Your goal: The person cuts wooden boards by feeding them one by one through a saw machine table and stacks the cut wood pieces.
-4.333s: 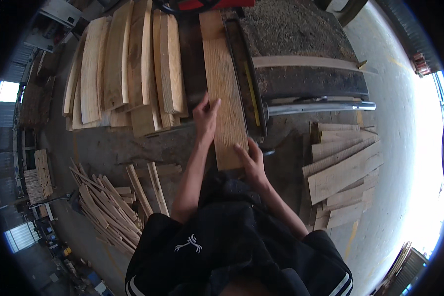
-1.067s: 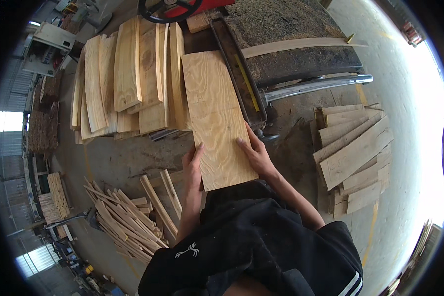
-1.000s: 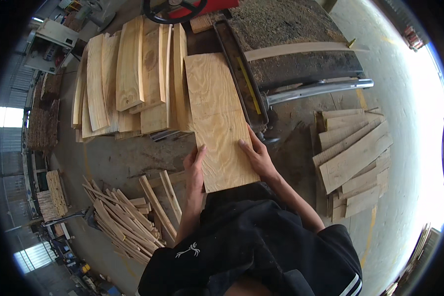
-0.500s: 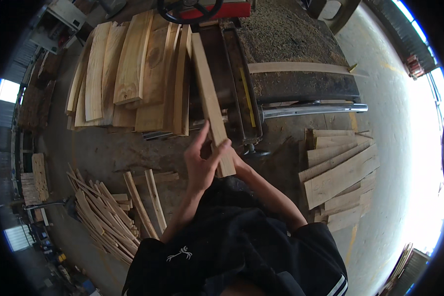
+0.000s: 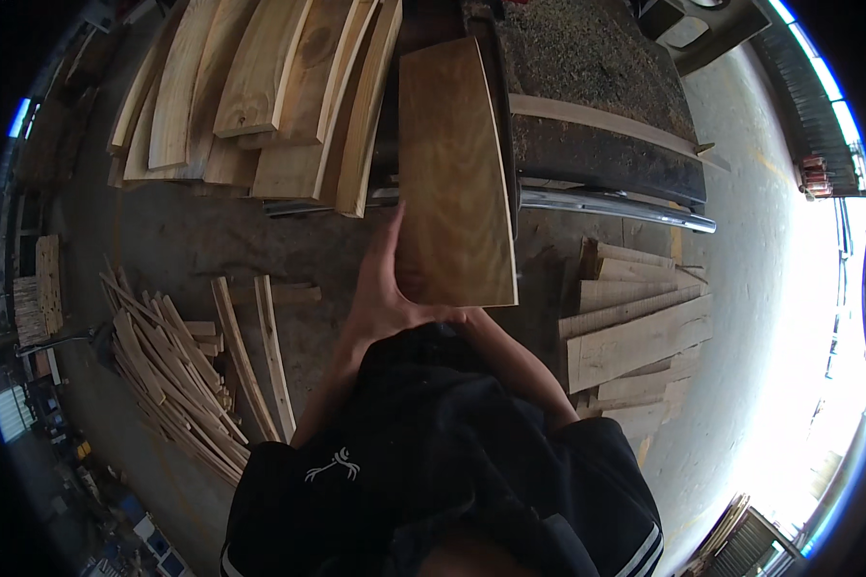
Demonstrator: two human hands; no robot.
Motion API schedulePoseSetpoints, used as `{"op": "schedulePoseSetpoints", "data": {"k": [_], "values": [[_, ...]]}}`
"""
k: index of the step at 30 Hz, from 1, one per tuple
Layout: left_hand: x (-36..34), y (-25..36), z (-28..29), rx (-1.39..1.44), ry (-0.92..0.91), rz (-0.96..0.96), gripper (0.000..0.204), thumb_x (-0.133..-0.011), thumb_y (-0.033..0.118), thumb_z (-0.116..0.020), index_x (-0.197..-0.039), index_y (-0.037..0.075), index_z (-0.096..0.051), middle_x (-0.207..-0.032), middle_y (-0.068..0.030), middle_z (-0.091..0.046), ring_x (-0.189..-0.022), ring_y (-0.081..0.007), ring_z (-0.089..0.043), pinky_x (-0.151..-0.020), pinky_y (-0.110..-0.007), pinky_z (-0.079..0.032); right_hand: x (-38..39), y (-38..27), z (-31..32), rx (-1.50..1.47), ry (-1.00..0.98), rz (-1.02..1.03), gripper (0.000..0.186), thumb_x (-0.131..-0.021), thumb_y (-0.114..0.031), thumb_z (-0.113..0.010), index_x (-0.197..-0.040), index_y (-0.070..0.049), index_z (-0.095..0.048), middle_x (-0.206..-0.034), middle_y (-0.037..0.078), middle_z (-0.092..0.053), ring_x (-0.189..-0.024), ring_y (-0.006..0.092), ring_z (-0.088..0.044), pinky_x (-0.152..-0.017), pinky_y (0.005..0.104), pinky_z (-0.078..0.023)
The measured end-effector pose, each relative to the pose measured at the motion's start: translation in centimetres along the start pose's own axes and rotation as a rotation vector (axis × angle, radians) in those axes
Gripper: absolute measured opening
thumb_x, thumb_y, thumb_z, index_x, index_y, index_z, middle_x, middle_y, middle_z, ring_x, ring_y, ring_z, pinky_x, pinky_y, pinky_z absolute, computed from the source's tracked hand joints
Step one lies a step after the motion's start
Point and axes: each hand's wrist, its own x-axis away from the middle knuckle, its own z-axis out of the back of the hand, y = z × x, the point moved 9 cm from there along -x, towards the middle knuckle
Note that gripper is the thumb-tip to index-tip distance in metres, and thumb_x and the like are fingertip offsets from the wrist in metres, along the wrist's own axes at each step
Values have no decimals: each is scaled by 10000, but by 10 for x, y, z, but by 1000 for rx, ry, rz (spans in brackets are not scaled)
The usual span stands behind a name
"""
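A rectangular wooden board [image 5: 457,173] with wavy grain is held lengthwise in front of me. My left hand [image 5: 383,288] grips its lower left side, the index finger reaching up along the edge and the thumb at the bottom edge. My right hand [image 5: 464,317] is at the bottom edge, its fingers hidden behind the board. Just left of the board, stacked pale planks [image 5: 250,91] lie side by side. Right of it is a dark machine bed [image 5: 597,77] covered in sawdust, with a thin wooden strip [image 5: 597,117] across it.
A metal rail [image 5: 616,210] crosses the machine's near side. On the concrete floor [image 5: 751,173], a heap of thin offcuts [image 5: 178,375] lies lower left, two narrow battens [image 5: 271,356] beside it, and short boards [image 5: 635,337] lie at the right. A bright opening fills the far right.
The board has been turned from face-up, through edge-on, to a broad face again, now darker and higher. My left hand has shifted to its lower corner; my right fingers have gone out of sight.
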Motion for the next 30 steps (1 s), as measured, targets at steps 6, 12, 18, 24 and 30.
{"op": "schedulePoseSetpoints", "data": {"k": [6,12,18,24,30], "values": [[-5,-16,-8,-736,-138,141,1355,-367,453,-951,-1507,135,-291,-1502,-330,-214,-1386,-533,-213,-1108,-566,-306,-16,12,0,-152,35,1,511,-983,-435,-435,-1304,-45,-508,-1173,143,-613,-1078,277,-601,-863,350,-521],[-25,-22,12,-680,-170,191,1291,-368,383,-956,-1471,72,-363,-1374,-342,-406,-1338,-498,-341,-1093,-542,-343,-47,18,0,-308,88,7,508,-982,-425,-438,-1311,-43,-504,-1189,143,-608,-1095,279,-592,-883,358,-509],[-34,-16,24,-703,-176,148,1245,-357,374,-957,-1431,37,-426,-1255,-335,-506,-1187,-466,-524,-1021,-496,-441,-62,43,-27,-478,82,47,506,-982,-414,-440,-1318,-41,-500,-1206,143,-603,-1112,282,-584,-904,365,-498],[-14,-14,15,-796,-72,153,1193,-354,356,-959,-1391,19,-477,-1271,-330,-501,-1207,-457,-511,-1014,-483,-443,-36,53,-36,-575,3,26,504,-982,-404,-442,-1325,-39,-495,-1222,142,-598,-1128,284,-575,-924,373,-487],[-16,36,7,-898,-96,146,1049,-439,371,-917,-1341,28,-506,-1319,-290,-430,-1250,-449,-407,-1028,-556,-362,-22,33,-10,-632,-47,-23,502,-981,-393,-445,-1333,-37,-491,-1238,142,-593,-1145,287,-567,-945,380,-475]]}}
